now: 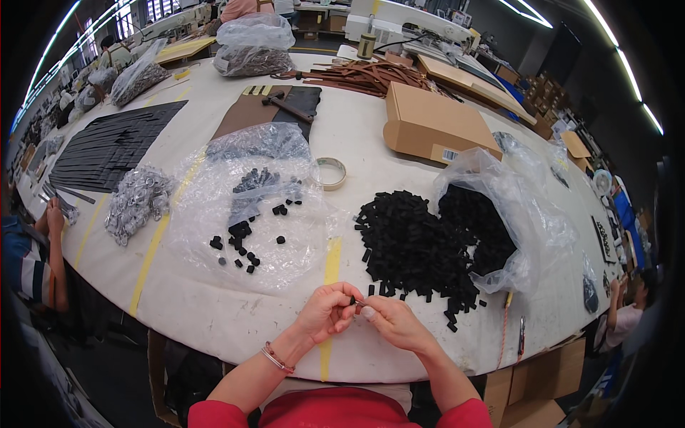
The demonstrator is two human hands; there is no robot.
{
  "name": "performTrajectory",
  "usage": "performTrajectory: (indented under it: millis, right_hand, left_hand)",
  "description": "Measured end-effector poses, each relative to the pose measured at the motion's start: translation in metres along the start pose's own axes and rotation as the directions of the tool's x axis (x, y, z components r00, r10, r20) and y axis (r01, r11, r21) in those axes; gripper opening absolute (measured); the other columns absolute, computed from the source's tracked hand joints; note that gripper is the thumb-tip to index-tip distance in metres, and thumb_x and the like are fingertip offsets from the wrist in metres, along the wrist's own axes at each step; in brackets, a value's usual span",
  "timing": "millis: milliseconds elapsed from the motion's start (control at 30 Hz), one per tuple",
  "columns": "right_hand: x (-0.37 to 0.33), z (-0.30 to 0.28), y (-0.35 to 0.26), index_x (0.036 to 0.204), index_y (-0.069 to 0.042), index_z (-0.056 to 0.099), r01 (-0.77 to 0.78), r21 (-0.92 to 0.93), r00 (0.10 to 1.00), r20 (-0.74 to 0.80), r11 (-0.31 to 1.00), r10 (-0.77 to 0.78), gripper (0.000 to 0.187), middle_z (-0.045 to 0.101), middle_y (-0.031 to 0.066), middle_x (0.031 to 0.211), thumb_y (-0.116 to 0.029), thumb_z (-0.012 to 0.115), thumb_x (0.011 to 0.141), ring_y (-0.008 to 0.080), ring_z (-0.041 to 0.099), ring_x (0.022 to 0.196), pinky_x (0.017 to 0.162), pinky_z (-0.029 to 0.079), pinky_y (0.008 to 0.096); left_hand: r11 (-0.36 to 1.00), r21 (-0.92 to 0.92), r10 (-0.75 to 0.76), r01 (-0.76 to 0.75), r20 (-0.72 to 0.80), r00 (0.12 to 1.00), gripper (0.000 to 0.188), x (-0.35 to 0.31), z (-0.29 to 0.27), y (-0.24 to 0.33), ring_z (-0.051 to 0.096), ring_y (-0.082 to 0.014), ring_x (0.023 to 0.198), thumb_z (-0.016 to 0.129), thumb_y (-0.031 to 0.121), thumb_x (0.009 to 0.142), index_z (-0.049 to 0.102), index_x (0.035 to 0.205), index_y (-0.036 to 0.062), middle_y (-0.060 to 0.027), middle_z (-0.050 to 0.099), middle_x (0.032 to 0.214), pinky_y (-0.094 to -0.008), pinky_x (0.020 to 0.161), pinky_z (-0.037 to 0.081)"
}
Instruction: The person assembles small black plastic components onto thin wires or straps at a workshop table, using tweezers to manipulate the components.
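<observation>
Above the near edge of the table my hands meet fingertip to fingertip. My left hand (328, 312) is closed, pinching a small black piece (352, 301) between thumb and fingers. My right hand (394, 321) is closed at the same spot; whatever lies in its pinch is too small and covered to name. Just beyond the right hand spreads a heap of short black cylindrical pieces (396, 239), spilling from a clear plastic bag (539, 235). Farther left, a flattened clear bag (193, 242) has several small black caps (280, 240) on and in it.
Around these lie a tape roll (331, 173), a closed cardboard box (439, 121), a pile of metal clips (139, 203), black strips (114, 146), brown strips (364, 76) and a hammer-like tool (289, 107). A pen-like tool (521, 335) sits near the right front edge. Other people work at both sides.
</observation>
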State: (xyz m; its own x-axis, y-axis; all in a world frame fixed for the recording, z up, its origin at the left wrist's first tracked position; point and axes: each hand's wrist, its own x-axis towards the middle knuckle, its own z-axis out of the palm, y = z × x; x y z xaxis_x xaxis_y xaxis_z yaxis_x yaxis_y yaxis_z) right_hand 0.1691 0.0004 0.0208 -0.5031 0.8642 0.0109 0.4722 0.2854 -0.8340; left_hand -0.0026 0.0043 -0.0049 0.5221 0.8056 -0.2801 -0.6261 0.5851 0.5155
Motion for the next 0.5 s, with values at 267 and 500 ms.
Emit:
performTrajectory:
  millis: [267,500]
  right_hand:
    - [-0.002,0.002,-0.004,0.083,-0.004,0.055,-0.113,-0.178,0.992,-0.076,0.977,0.101,0.025,0.055,0.0157,0.065,-0.024,0.042,0.086,0.0314,0.055,0.063,0.056,0.042,0.0383]
    - [-0.003,0.004,0.001,0.087,-0.001,0.056,-0.02,-0.097,0.997,-0.075,0.995,0.013,0.026,0.057,0.0143,0.076,-0.024,0.043,0.086,0.0308,0.056,0.072,0.064,0.043,0.0359]
  left_hand:
    - [1.0,-0.019,0.015,-0.015,-0.013,1.0,0.015,-0.001,-0.001,0.0,0.043,-0.0117,0.036,0.039,0.002,0.077,0.051,0.084,-0.0007,-0.0056,0.048,0.054,-0.0191,0.03,0.029]
    - [0.999,-0.05,0.013,-0.014,-0.02,1.0,0.015,-0.002,-0.002,0.001,0.041,-0.0141,0.036,0.039,0.002,0.074,0.051,0.083,-0.001,-0.0078,0.048,0.055,-0.0214,0.031,0.031]
